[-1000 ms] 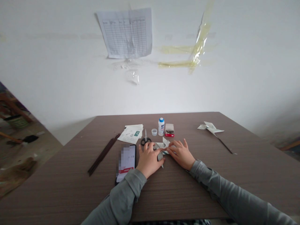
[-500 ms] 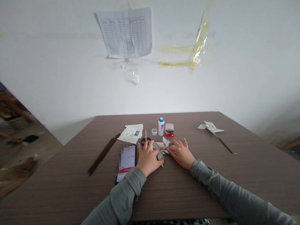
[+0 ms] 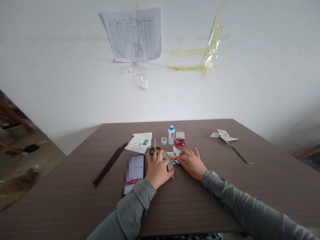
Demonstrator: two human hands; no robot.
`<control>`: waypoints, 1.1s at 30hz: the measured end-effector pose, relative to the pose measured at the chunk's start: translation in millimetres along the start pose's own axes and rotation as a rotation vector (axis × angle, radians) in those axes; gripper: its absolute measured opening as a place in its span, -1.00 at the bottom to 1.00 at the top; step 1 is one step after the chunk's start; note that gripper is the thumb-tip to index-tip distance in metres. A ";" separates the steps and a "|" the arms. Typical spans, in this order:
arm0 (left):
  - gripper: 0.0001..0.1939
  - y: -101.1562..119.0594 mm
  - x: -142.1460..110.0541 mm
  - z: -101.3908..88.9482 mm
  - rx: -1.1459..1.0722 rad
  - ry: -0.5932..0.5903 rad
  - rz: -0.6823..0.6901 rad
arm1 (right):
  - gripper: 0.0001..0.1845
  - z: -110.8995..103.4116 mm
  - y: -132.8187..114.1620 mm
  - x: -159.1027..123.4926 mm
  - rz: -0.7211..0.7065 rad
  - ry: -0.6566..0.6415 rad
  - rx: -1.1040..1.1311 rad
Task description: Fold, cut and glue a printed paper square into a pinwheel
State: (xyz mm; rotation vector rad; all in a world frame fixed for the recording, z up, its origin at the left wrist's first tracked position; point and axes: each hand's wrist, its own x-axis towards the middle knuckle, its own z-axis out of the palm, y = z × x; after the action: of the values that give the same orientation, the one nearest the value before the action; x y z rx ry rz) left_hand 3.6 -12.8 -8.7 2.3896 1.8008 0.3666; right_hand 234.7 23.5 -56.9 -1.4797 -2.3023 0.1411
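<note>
A folded piece of printed paper lies on the wood-grain table, between my two hands. My left hand presses its near side, with the fingers curled over the folds. My right hand holds its right side, with the fingertips meeting the paper's points. Part of the paper is hidden under my fingers. Just beyond my left hand are black-handled scissors. A phone lies to the left of that hand.
At the back stand a white glue bottle, a small cap and a red box of pins. Printed sheets, dark sticks and a paper pinwheel on a stick lie nearby.
The view has shifted very slightly. Both hands stay on the folded paper with little visible movement. Digits have appeared on the phone screen.
</note>
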 end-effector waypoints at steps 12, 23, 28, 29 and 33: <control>-0.39 4.0 -6.5 -3.3 0.019 -0.036 -0.013 | -0.58 -1.1 5.1 -1.2 0.042 0.000 0.049; -0.37 -4.7 -8.6 -3.5 -0.027 -0.028 0.020 | -0.59 -5.3 27.2 3.6 0.050 0.002 0.253; -0.35 -5.8 -10.1 -2.7 -0.043 -0.040 0.031 | -0.65 -1.4 38.8 5.2 0.048 0.055 0.284; -0.34 -6.2 -10.2 -2.1 -0.045 -0.042 0.033 | -0.65 0.1 41.7 6.0 0.041 0.069 0.282; -0.32 -9.1 -10.2 -0.5 -0.055 -0.028 0.034 | -0.57 4.0 50.5 8.8 -0.046 0.077 0.272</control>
State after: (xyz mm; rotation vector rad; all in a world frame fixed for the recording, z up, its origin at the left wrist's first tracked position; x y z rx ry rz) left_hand -7.6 -20.0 -11.6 2.3789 1.7176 0.3794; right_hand 273.0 53.8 -73.0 -1.2722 -2.1555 0.3628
